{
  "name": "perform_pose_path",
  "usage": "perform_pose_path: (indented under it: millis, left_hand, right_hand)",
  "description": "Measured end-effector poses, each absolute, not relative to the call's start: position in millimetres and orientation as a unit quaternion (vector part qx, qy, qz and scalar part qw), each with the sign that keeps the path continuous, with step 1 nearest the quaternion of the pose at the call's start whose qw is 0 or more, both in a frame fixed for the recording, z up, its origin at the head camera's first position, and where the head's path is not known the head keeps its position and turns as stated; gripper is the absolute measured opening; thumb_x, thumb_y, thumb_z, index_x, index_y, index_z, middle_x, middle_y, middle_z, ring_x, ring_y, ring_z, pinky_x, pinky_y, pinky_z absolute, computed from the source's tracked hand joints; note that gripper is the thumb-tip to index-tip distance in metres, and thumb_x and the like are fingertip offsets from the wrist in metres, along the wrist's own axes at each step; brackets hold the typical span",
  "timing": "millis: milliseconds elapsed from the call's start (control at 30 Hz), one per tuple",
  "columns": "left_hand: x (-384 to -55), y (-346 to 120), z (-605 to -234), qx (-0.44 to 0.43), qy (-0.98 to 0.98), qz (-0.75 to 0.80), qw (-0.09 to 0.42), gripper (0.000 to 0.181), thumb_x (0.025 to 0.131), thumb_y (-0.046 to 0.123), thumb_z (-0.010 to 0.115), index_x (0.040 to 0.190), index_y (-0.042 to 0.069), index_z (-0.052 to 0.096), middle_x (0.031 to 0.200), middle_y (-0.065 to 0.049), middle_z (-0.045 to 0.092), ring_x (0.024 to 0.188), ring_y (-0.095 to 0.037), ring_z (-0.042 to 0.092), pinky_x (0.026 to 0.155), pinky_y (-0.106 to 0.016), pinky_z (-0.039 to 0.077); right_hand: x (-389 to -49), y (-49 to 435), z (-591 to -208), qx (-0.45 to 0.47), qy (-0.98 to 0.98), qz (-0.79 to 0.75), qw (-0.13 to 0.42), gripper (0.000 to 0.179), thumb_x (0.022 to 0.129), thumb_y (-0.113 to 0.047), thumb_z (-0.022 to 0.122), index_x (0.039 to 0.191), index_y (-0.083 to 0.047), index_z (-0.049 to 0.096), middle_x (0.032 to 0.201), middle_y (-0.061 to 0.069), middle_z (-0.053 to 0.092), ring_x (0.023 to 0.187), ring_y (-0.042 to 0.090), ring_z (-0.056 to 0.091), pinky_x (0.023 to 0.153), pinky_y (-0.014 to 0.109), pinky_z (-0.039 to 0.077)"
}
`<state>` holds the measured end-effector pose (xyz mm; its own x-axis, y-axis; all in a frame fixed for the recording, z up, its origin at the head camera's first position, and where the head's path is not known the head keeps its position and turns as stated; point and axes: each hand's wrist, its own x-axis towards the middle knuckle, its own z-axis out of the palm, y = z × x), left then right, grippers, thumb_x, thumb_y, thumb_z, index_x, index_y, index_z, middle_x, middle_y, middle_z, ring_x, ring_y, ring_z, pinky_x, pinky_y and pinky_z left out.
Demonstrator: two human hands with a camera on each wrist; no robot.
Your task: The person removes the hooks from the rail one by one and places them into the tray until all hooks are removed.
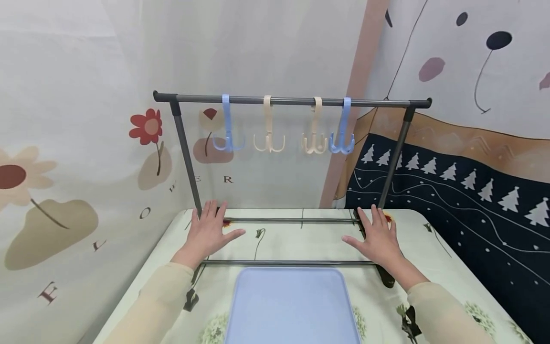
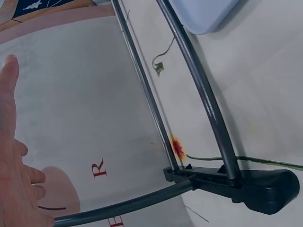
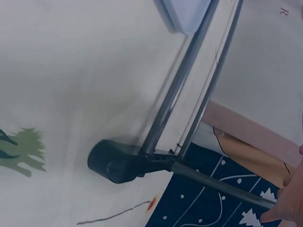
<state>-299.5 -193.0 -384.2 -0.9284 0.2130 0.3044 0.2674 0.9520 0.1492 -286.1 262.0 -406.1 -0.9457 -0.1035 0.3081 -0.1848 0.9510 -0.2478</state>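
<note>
A dark grey metal rack [image 1: 378, 103] stands on the table. From its top bar hang a blue hook [image 1: 228, 129], two beige hooks, one left [image 1: 268, 126] and one right [image 1: 317, 126], and another blue hook [image 1: 343, 126] at the right. My left hand [image 1: 206, 234] is spread, thumb pointing inward, by the rack's left upright. Mirroring it, my right hand [image 1: 378, 239] is spread near the right upright. In the left wrist view, the left hand [image 2: 12, 165] overlaps the upright's end; in the right wrist view, the right hand [image 3: 289, 198] overlaps the other upright.
A light blue tray [image 1: 292, 306] lies in front of the rack's lower front bar [image 1: 288, 263]. Flower-patterned cloth covers the table [image 1: 172, 267]. Printed curtains [image 1: 258, 48] hang behind and at both sides. The rack's black feet [image 2: 270, 189] sit on the tabletop.
</note>
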Motion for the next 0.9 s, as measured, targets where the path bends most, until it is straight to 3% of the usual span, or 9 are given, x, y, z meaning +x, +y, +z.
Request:
perform_pose_path:
  millis: [600, 900]
  left_hand:
    - [-308.7, -193.2, -364.0, -0.118, -0.967, -0.156, 0.163, 0.104, 0.087, 0.075, 0.053, 0.156, 0.004, 0.020, 0.157, -0.028, 0.022, 0.146, -0.045, 0.015, 0.112, -0.068, 0.007]
    - [-311.5, -190.2, -355.3, -0.117, -0.950, -0.216, 0.193, 0.099, 0.089, 0.066, 0.058, 0.156, 0.003, 0.022, 0.156, -0.027, 0.025, 0.143, -0.045, 0.023, 0.112, -0.064, 0.016]
  right_hand:
    - [-297.1, 287.7, -376.2, 0.037, -0.953, 0.215, 0.209, 0.102, 0.090, -0.061, 0.062, 0.157, -0.001, 0.013, 0.156, 0.037, 0.010, 0.142, 0.055, 0.013, 0.106, 0.073, 0.016]
    - [-305.7, 297.5, -363.7, 0.002, -0.938, 0.271, 0.215, 0.102, 0.093, -0.060, 0.058, 0.158, -0.004, 0.003, 0.159, 0.032, 0.005, 0.141, 0.057, 0.013, 0.103, 0.076, 0.020]
